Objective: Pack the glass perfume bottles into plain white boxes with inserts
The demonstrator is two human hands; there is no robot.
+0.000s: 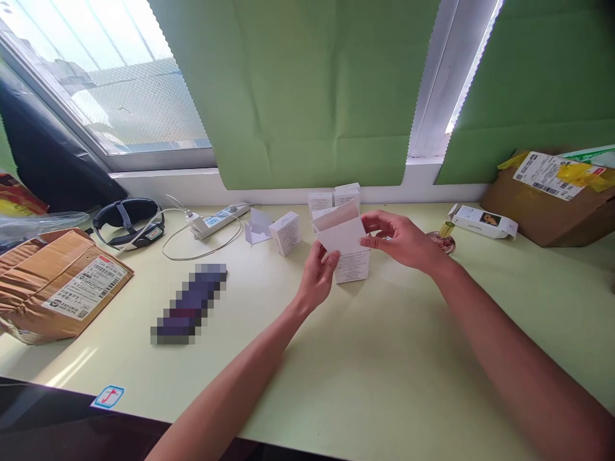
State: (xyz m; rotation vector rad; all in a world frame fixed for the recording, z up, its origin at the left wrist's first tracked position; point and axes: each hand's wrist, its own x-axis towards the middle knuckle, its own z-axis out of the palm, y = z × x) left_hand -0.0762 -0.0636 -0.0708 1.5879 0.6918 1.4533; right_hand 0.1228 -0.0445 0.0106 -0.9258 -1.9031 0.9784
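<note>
Head view: left hand (318,276) and right hand (401,240) pinch a small white carton (346,246) near the tabletop's (384,371) far edge; light, crushable card, seemingly best gripped at its corners.

small box (285,233) left of open carton (343,246)

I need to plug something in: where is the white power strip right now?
In the head view the white power strip lies at the table's far edge, left of centre, under the window sill, between the black headband and the small white boxes.
</note>
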